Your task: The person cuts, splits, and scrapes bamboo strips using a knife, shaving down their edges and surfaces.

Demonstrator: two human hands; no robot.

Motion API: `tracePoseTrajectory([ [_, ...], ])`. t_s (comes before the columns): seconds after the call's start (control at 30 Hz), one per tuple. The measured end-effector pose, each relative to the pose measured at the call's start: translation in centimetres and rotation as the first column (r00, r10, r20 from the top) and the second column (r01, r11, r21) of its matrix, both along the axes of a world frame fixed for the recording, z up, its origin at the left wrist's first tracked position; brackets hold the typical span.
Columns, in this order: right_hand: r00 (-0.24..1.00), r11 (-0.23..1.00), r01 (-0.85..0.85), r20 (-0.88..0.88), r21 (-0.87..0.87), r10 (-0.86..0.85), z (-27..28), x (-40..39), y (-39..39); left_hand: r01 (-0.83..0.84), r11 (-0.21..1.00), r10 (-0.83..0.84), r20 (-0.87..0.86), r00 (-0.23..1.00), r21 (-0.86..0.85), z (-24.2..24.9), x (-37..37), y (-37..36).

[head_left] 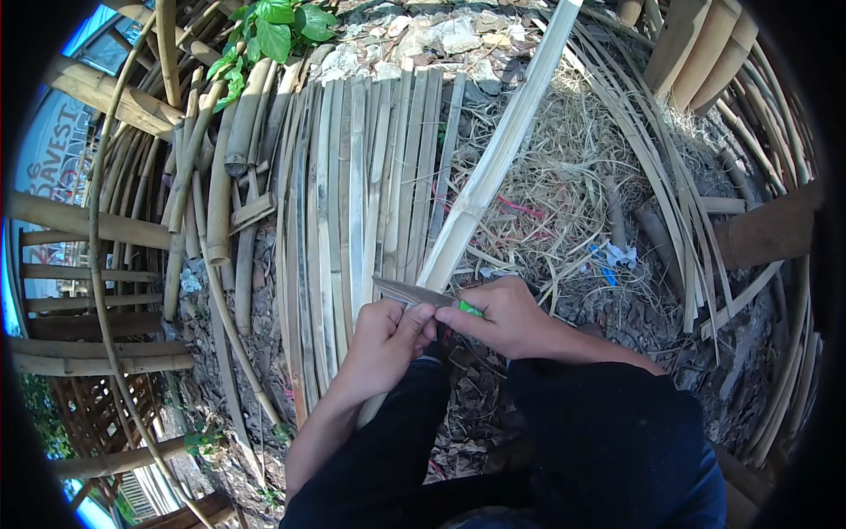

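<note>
A long split bamboo strip (473,201) slants from the top of the view down between my hands, its pale inner face showing. My left hand (388,342) is closed round its lower part, and a bit of the strip shows again below the wrist. In my right hand (509,319) is a knife (414,292) with a green handle, mostly covered by the fingers. Its broad blade lies across the strip and points left. Both thumbs meet close to the blade's near edge. The exact contact between blade and bamboo is hidden.
Many bamboo slats (357,176) lie side by side ahead of my left hand. Pale shavings (564,189) cover the ground to the right, near thin bamboo strips (648,154). Bamboo poles (220,189) stand or lean at left. A leafy plant (275,31) grows at the top.
</note>
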State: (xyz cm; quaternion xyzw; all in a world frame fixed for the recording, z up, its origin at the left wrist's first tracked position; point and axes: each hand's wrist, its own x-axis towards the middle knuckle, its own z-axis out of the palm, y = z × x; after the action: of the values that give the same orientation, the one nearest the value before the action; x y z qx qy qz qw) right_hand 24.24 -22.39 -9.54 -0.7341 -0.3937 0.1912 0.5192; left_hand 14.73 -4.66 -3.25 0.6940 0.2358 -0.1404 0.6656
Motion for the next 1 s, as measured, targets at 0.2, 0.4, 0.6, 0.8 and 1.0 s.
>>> tracePoseTrajectory([
  [0.2, 0.995, 0.998, 0.058, 0.086, -0.039, -0.054, 0.3, -0.2, 0.1, 0.016, 1.0, -0.015, 0.021, 1.0, -0.014, -0.4, 0.0, 0.1],
  [0.4, 0.988, 0.993, 0.09, 0.129, -0.078, -0.08, 0.5, -0.2, 0.1, -0.006, 1.0, 0.006, 0.01, 1.0, 0.015, 0.0, 0.3, -0.3],
  [0.6, 0.994, 0.992, 0.06, 0.095, -0.109, -0.05, 0.3, 0.0, -0.3, 0.013, 0.999, -0.013, -0.005, 1.0, 0.043, -0.3, 0.3, -0.3],
  [0.8, 0.991, 0.991, -0.128, -0.051, -0.032, 0.126, -0.3, 0.4, -0.7, 0.017, 1.0, -0.017, -0.043, 0.999, 0.005, 0.0, 0.0, 0.1],
  [1.0, 0.654, 0.957, -0.24, -0.702, 0.161, 0.282, -0.7, -0.2, -0.8, 0.043, 0.999, -0.044, -0.047, 0.998, -0.018, -0.1, -0.8, 0.2],
])
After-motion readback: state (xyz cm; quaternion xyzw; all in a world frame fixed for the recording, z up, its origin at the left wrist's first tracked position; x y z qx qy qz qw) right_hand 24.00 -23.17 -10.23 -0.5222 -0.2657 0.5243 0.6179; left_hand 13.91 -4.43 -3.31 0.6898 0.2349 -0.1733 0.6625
